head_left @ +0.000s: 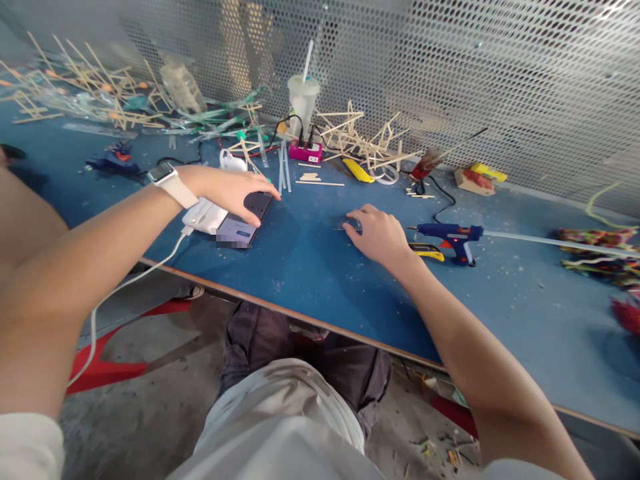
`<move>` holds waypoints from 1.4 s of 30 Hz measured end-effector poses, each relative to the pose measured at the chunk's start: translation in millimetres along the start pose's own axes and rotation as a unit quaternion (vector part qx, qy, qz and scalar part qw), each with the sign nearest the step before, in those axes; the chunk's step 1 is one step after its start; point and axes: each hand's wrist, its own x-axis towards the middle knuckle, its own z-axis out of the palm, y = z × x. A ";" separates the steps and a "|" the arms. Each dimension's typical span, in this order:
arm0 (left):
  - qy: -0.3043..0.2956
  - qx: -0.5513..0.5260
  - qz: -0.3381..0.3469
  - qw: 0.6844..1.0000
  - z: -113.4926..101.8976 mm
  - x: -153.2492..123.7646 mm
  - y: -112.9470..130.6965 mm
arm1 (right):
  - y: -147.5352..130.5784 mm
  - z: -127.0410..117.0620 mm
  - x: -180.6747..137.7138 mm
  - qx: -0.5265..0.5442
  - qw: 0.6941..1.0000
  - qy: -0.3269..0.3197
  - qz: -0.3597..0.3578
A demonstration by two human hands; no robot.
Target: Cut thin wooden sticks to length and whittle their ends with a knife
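Note:
My left hand (233, 193), with a watch on its wrist, reaches over a smartphone (239, 230) lying on the blue table. Its thumb and fingers are spread across the phone's dark upper part. Beside the phone, partly under that hand, lies a white device (206, 215) with a white cable plugged in. My right hand (377, 233) rests on the table with curled fingers round a small clear plastic piece (354, 223), mostly hidden by them. Just right of this hand are a blue glue gun (453, 237) with a long glue stick and a yellow utility knife (427, 251).
Wooden stick frames (365, 137) stand against the perforated metal panel (450, 73). Nearby are a cup with a straw (303, 97), a pink power strip (306, 152) and a yellow cutter (357, 170). Another glue gun (114, 160) lies left; colourful yarn (597, 250) lies right.

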 end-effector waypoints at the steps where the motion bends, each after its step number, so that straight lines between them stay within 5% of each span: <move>1: 0.000 -0.006 -0.004 1.000 -1.6 1.1 -3.8 | 0.1 0.0 0.0 0.000 1.000 0.000 0.000; 14: 0.049 -0.062 -0.019 0.997 -8.4 16.3 -38.0 | 1.1 -0.5 -1.1 0.003 1.000 0.008 -0.005; 42: 0.100 -0.062 -0.022 0.993 1.8 17.6 -10.0 | 15.8 0.3 -13.3 0.012 0.999 0.047 -0.007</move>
